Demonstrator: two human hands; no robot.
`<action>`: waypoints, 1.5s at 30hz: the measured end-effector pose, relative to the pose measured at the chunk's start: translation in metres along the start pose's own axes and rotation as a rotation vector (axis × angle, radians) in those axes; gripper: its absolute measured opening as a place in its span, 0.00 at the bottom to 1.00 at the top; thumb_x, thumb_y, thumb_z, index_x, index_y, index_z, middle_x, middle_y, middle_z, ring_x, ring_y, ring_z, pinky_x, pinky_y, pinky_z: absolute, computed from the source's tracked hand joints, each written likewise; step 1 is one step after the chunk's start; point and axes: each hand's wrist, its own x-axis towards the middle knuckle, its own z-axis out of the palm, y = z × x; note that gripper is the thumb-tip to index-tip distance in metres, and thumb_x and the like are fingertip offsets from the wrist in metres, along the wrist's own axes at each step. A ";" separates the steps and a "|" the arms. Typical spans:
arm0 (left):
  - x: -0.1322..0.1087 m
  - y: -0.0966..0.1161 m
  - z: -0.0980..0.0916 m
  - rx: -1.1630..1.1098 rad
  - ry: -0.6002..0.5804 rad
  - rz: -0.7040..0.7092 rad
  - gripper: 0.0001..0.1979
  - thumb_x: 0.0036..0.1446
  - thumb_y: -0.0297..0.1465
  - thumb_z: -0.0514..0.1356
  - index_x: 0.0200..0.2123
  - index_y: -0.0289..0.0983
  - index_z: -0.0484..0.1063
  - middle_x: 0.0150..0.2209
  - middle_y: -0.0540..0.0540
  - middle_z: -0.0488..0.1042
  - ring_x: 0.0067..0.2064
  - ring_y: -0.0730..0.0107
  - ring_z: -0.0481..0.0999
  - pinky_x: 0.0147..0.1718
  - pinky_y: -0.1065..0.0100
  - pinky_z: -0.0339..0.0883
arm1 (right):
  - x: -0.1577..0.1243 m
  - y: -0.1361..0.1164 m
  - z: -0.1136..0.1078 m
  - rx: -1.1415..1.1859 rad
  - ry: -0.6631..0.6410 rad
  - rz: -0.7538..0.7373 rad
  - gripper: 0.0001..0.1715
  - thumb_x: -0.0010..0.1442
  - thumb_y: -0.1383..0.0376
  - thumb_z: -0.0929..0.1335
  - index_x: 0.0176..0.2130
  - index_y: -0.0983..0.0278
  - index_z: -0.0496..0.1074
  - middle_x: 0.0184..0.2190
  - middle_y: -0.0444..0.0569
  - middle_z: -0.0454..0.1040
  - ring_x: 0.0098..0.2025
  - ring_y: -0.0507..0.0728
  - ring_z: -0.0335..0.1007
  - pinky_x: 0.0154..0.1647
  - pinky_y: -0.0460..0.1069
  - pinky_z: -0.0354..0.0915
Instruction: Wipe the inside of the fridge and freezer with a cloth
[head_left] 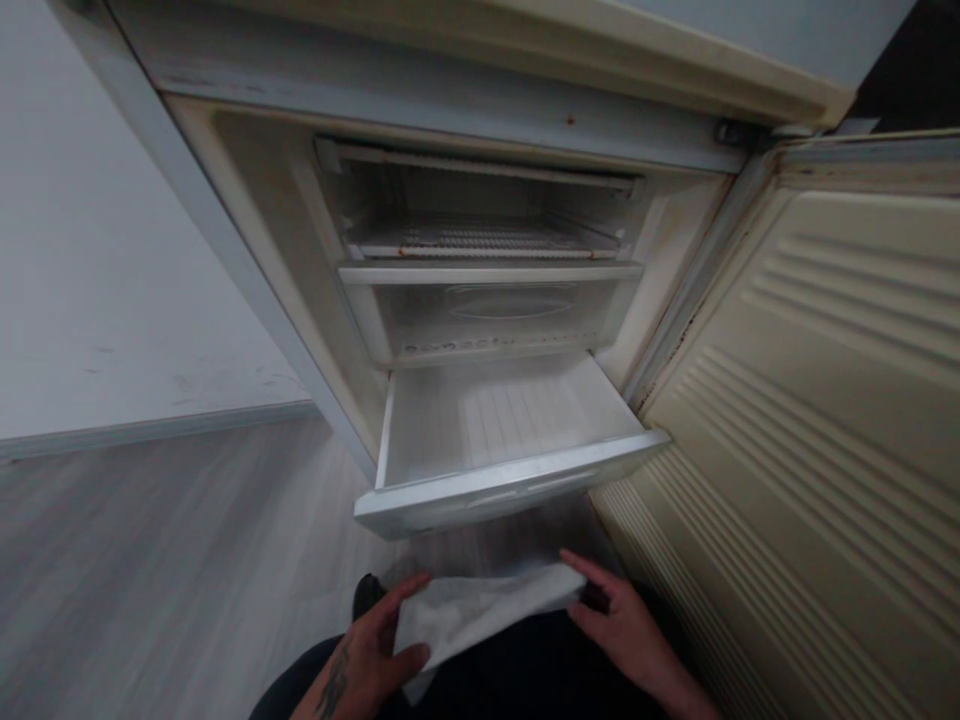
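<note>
A white cloth [472,615] lies across my lap at the bottom of the view. My left hand [379,650] grips its left end, thumb under and fingers curled over it. My right hand [622,625] holds the right end, fingers pressed on its edge. Just above the cloth, the bottom freezer drawer [502,485] stands pulled out and looks empty inside. Above it are a closed clear drawer [495,315] and an open wire-shelf compartment [480,215].
The freezer door [817,420] stands open on the right, its ribbed inner panel close to my right arm. Grey wood-look floor [172,540] and a white wall [97,250] with a skirting board lie to the left. My dark-clothed legs fill the bottom edge.
</note>
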 end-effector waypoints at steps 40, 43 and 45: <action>-0.007 0.059 0.059 -0.569 -0.262 -0.286 0.30 0.53 0.44 0.69 0.55 0.34 0.73 0.43 0.38 0.83 0.42 0.58 0.83 0.41 0.64 0.74 | -0.021 -0.010 0.079 0.942 -0.436 0.407 0.36 0.65 0.42 0.64 0.62 0.59 0.70 0.50 0.56 0.80 0.53 0.65 0.77 0.55 0.59 0.68; -0.010 0.055 0.060 -0.639 -0.247 -0.327 0.31 0.52 0.42 0.70 0.56 0.33 0.73 0.43 0.38 0.83 0.44 0.56 0.83 0.46 0.61 0.75 | -0.021 -0.009 0.088 0.970 -0.420 0.398 0.34 0.65 0.42 0.64 0.60 0.59 0.72 0.49 0.55 0.81 0.54 0.64 0.76 0.56 0.59 0.68; -0.012 0.055 0.062 -0.660 -0.245 -0.344 0.32 0.50 0.42 0.71 0.55 0.33 0.73 0.44 0.37 0.83 0.45 0.54 0.83 0.47 0.59 0.76 | -0.020 -0.009 0.094 0.945 -0.387 0.387 0.33 0.64 0.43 0.65 0.57 0.61 0.75 0.46 0.56 0.81 0.54 0.65 0.76 0.57 0.60 0.67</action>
